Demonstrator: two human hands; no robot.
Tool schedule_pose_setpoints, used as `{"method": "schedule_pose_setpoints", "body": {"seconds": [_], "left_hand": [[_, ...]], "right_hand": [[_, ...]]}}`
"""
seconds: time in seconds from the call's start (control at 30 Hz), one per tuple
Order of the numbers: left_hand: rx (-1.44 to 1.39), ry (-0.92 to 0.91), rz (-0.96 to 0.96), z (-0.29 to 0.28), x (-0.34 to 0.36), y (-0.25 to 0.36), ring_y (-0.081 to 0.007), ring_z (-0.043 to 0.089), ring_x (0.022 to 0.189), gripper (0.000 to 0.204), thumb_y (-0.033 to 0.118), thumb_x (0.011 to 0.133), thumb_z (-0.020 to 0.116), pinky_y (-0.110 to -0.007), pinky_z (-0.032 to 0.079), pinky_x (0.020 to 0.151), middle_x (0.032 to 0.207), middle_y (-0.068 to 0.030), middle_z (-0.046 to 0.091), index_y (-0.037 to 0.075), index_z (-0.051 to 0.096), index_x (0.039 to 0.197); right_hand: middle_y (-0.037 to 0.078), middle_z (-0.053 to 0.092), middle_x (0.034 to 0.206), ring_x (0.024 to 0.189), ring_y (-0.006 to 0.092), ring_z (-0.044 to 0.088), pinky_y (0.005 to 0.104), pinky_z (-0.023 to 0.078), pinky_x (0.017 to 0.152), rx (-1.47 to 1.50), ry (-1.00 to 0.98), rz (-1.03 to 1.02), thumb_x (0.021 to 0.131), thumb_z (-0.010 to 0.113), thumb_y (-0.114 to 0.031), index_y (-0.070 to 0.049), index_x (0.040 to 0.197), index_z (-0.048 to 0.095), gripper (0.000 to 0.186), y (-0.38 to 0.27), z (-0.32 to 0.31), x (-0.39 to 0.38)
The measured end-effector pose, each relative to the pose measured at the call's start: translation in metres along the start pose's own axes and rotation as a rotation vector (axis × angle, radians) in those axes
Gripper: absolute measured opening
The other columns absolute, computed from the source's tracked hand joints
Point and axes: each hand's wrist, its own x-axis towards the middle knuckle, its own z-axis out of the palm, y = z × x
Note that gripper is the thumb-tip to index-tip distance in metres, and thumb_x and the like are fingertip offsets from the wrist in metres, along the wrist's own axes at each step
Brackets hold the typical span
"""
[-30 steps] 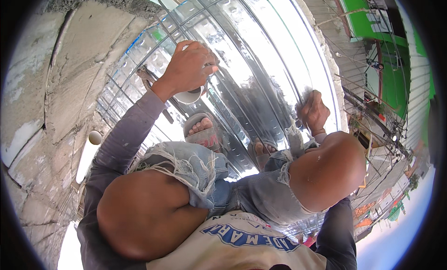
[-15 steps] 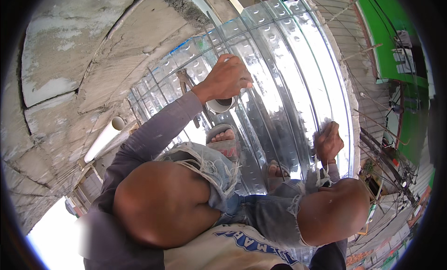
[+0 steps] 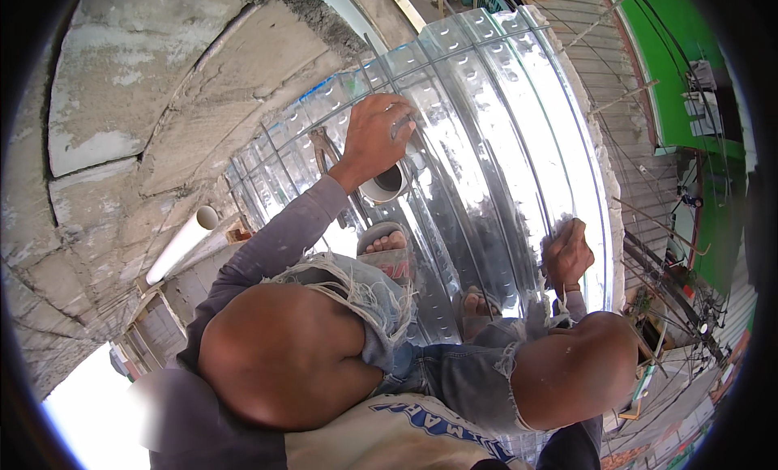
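The left hand (image 3: 378,138) curls over the white pipe (image 3: 379,198) on the metal deck (image 3: 455,73), the right hand (image 3: 569,253) bunches nearby; whether either's fingers clamp, I cannot tell. Blue lettering (image 3: 442,424) marks the shirt (image 3: 340,442).

View on record: a wide fisheye camera, the left of two worn side by side on the person's head. It faces steeply down, over the wearer's own printed shirt (image 3: 348,437) and bare knees (image 3: 279,356), which stand nearest the lens and fill the near part. The left hand (image 3: 377,138) and right hand (image 3: 570,253) lie at middle range, above ribbed metal decking (image 3: 519,178), which runs to the far part. Coverage takes in a concrete block wall (image 3: 105,105) at left and, well beyond at right, a green building wall (image 3: 664,89). Straight edges bow toward the rim; the round field ends in black corners. Picture upright, unmirrored.
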Motion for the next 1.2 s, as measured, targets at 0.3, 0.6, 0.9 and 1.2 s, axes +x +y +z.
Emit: {"method": "schedule_pose_setpoints", "body": {"seconds": [0.3, 0.6, 0.9, 1.2], "left_hand": [[-0.127, -0.067, -0.239, -0.006, 0.037, 0.022, -0.0263, 0.072, 0.091, 0.02, 0.02, 0.096, 0.07, -0.042, 0.054, 0.086, 0.101, -0.0111, 0.075, 0.004, 0.079, 0.104], [-0.826, -0.305, -0.711, 0.047, 0.071, 0.044, -0.031, 0.078, 0.091, 0.043, 0.025, 0.106, 0.064, -0.036, 0.065, 0.076, 0.102, -0.023, 0.074, -0.016, 0.063, 0.12], [-0.926, -0.182, -0.687, 0.049, 0.057, 0.033, -0.0267, 0.079, 0.077, 0.033, 0.013, 0.102, 0.066, -0.031, 0.067, 0.066, 0.088, -0.0251, 0.075, -0.021, 0.067, 0.102], [-0.867, -0.183, -0.715, 0.038, 0.053, 0.038, -0.027, 0.079, 0.077, 0.037, 0.017, 0.102, 0.069, -0.031, 0.066, 0.065, 0.089, -0.025, 0.076, -0.02, 0.068, 0.101]], "right_hand": [[0.008, 0.068, 0.082, 0.07, 0.0361, 0.069, 0.0491, 0.052, 0.062, -0.008, -0.012, 0.061, 0.09, 0.066, -0.018, -0.016, 0.099, 0.055, 0.014, 0.002, 0.001, -0.003], [0.014, 0.069, 0.083, 0.07, 0.0401, 0.069, 0.0511, 0.053, 0.061, -0.027, -0.018, 0.0, 0.086, 0.071, -0.017, -0.012, 0.104, 0.052, 0.027, 0.01, 0.005, -0.004], [0.014, 0.071, 0.087, 0.076, 0.0406, 0.07, 0.0528, 0.053, 0.066, -0.032, -0.056, 0.048, 0.091, 0.064, -0.017, -0.012, 0.107, 0.054, 0.02, 0.008, 0.004, -0.004], [0.018, 0.07, 0.081, 0.067, 0.0436, 0.068, 0.054, 0.052, 0.059, -0.048, 0.022, -0.014, 0.086, 0.07, -0.018, -0.011, 0.109, 0.052, 0.03, 0.013, 0.009, -0.005]]}}
